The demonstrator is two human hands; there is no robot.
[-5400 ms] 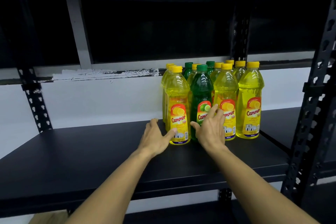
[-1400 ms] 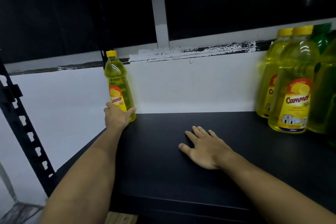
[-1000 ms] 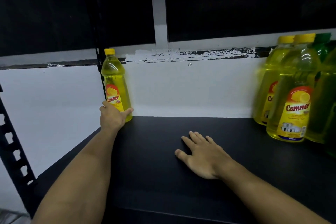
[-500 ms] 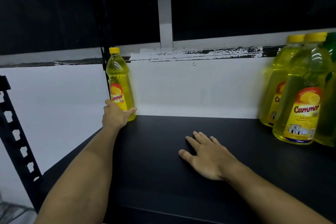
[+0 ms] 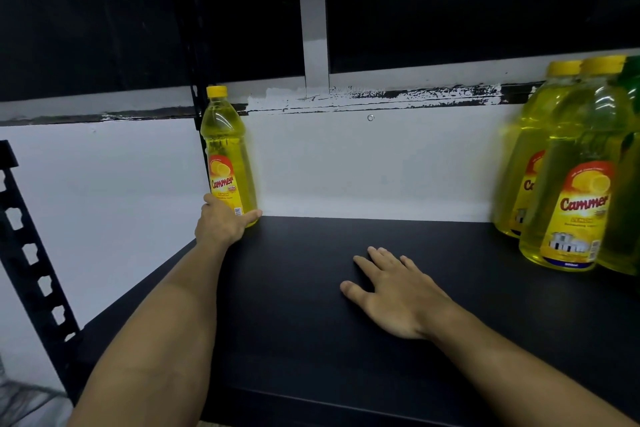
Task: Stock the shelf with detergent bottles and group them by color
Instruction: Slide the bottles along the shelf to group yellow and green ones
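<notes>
The left hand (image 5: 223,224) grips the base of a yellow bottle (image 5: 227,156) standing upright at the far left corner of the shelf (image 5: 311,322); the right hand (image 5: 391,291) lies flat and relaxed on the shelf, holding nothing. A hasty release could knock the tall, narrow bottle over or off the left edge. The bottle cluster (image 5: 568,184) at far right is blurred and cut off, so its green bottles cannot be counted; probably several remain unsorted.
</notes>
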